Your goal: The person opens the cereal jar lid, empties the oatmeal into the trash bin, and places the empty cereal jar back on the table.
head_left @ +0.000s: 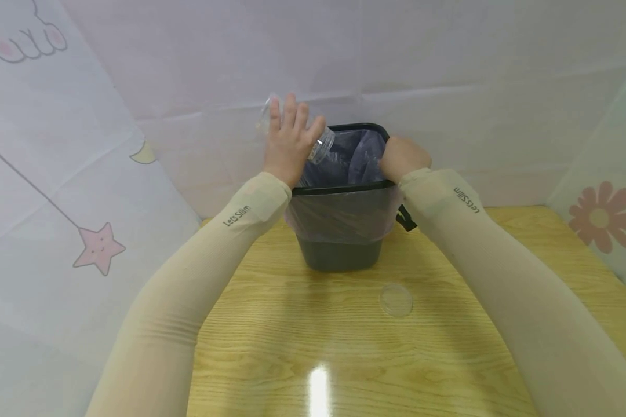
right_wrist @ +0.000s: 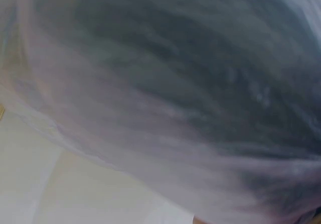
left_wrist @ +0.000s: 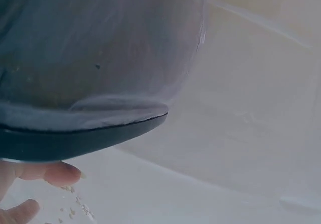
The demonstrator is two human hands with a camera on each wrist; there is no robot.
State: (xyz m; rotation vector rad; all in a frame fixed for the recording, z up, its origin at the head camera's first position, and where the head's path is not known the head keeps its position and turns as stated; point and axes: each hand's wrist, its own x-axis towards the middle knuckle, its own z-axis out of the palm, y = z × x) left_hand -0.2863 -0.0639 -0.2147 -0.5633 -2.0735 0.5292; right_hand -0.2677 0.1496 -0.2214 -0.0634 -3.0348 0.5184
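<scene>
In the head view my left hand (head_left: pixel 291 136) holds a clear plastic jar (head_left: pixel 323 146) at the left side of a dark trash bin (head_left: pixel 339 255). The jar is tilted, its mouth end over the bin's opening. Small pale bits cling inside the jar (left_wrist: pixel 75 204) in the left wrist view. My right hand (head_left: pixel 404 157) grips the bin's right rim, its fingertips hidden. A purplish plastic bag (head_left: pixel 367 159) lines the bin and folds over its black rim (head_left: pixel 344 189).
A clear round lid (head_left: pixel 396 300) lies on the wood-grain table (head_left: pixel 271 347) in front of the bin. A black handle piece (head_left: pixel 406 219) juts from the bin's right side. Pale printed sheets (head_left: pixel 475 116) hang behind and at both sides.
</scene>
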